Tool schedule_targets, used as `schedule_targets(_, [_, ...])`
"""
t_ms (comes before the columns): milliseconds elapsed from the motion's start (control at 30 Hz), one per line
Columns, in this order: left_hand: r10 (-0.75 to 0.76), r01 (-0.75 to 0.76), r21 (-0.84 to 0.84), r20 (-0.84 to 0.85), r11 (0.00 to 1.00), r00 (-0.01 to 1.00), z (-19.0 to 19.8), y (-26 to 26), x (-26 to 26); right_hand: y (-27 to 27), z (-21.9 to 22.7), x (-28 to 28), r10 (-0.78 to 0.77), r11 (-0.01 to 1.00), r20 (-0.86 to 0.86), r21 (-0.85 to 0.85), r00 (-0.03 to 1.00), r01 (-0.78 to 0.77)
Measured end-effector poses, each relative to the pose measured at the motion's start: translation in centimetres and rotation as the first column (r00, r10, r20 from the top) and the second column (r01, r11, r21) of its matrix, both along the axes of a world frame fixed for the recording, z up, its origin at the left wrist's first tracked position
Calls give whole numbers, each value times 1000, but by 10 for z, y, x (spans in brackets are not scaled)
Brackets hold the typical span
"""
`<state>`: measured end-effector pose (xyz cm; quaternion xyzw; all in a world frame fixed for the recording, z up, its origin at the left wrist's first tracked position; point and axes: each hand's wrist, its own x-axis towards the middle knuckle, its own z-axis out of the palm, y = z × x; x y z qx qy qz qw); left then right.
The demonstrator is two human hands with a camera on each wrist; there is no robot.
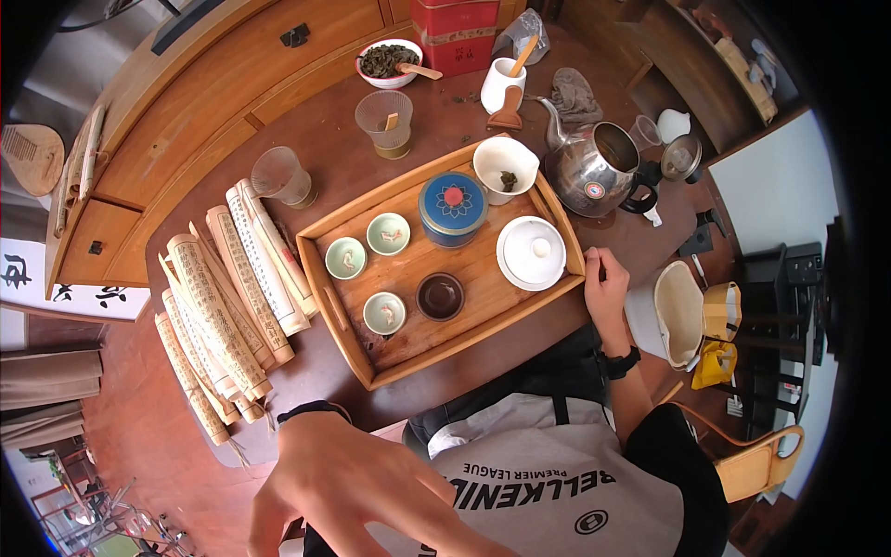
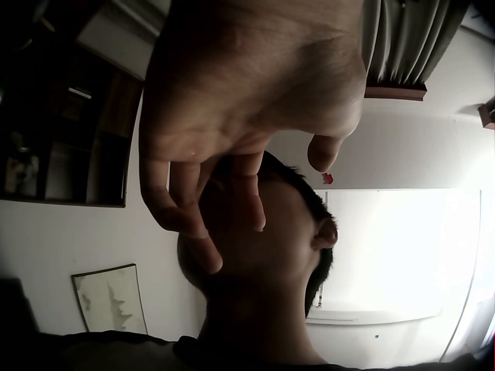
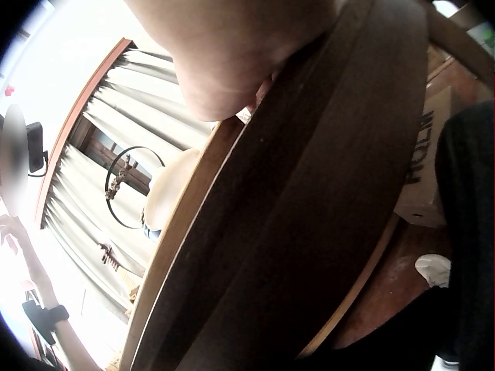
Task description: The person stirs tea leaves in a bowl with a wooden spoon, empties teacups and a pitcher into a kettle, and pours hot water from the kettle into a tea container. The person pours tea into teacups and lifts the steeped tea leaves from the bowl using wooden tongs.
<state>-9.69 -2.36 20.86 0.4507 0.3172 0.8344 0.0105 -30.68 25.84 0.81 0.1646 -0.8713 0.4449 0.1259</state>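
Note:
Close to the head camera, my left hand [image 1: 357,478] is raised with its fingers spread and loosely bent, holding nothing. The left wrist view shows that hand [image 2: 247,93] from the palm side, in front of a person's head. My right hand [image 1: 608,288] rests at the table edge by the right corner of a wooden tray [image 1: 357,357], fingers loosely curled. In the right wrist view the hand [image 3: 240,58] lies over the table edge, its fingers mostly hidden. Nearest to it on the tray is a white lidded gaiwan [image 1: 531,255].
The tray also bears a blue tea canister [image 1: 453,218], a white pitcher [image 1: 506,167] with leaves, small green cups [image 1: 388,234] and a dark cup [image 1: 440,297]. Around it are bamboo scrolls [image 1: 223,316], glasses [image 1: 385,125], a steel kettle [image 1: 594,172], a bowl of tea leaves [image 1: 390,63] and a red tin [image 1: 455,42].

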Motion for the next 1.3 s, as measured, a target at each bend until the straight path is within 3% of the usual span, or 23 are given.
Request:
schedule_targets(167, [33,-30,33,-90,999,995,-16,-3,0,0,0,0,3,1000,-5,11,1000,-3])
schedule_targets(200, [-260,252,-240,-5,938,965,-2,-15,-20,0,0,0,2,1000,-2,13,1000,-2])
schedule_targets(233, [-498,508,-459,152,729,854,5,-22,-30,0,0,0,1,1000,1,16,1000,-1])
schedule_targets(267, [-498,507,-459,152,729,854,-3,-17,-21,0,0,0,1,1000,1,16,1000,-1])
schedule_targets(300, [-269,256,-264,-15,930,963,-18,-7,-3,0,0,0,2,1000,-1,14,1000,-2])
schedule_targets(333, [15,-17,-14,-118,1000,993,-21,-2,3,0,0,0,4,1000,-4,12,1000,-4])
schedule_targets(667, [-83,79,-83,-45,993,996,-3,-4,-6,1,0,0,5,1000,8,16,1000,-6])
schedule_targets(733, [136,-131,60,-79,990,988,-9,10,0,1,2,0,8,1000,14,21,1000,-9])
schedule_targets(767, [137,-132,61,-79,989,987,-13,9,4,1,2,1,9,1000,15,21,1000,-10])
schedule_targets(867, [38,-41,-40,-65,998,997,-13,-7,1,0,3,1,11,1000,17,20,1000,-11])
schedule_targets(900, [-338,336,-326,52,884,940,-1,-20,-18,1,4,1,8,999,20,31,1000,-9])
schedule_targets(933, [-614,646,-517,264,561,744,5,-26,-28,1,3,1,6,999,23,42,1000,-7])
schedule_targets(967, [-613,646,-517,264,562,745,5,-26,-27,1,3,1,7,999,24,41,1000,-8])
schedule_targets(1033, [-464,568,-432,330,700,822,5,-23,-20,0,3,1,12,1000,17,25,1000,-12])
schedule_targets(1067, [-463,568,-432,330,701,822,1,-15,-12,0,3,1,13,1000,17,25,1000,-13])
schedule_targets(1100, [-235,260,-232,129,937,963,-5,-1,0,0,3,1,9,1000,20,30,1000,-10])
schedule_targets(1133, [71,-71,46,-2,996,997,-6,7,3,0,3,1,5,999,22,35,1000,-6])
schedule_targets(1300, [18,-18,45,-2,999,1000,-5,4,-1,1,2,1,8,999,21,31,1000,-8])
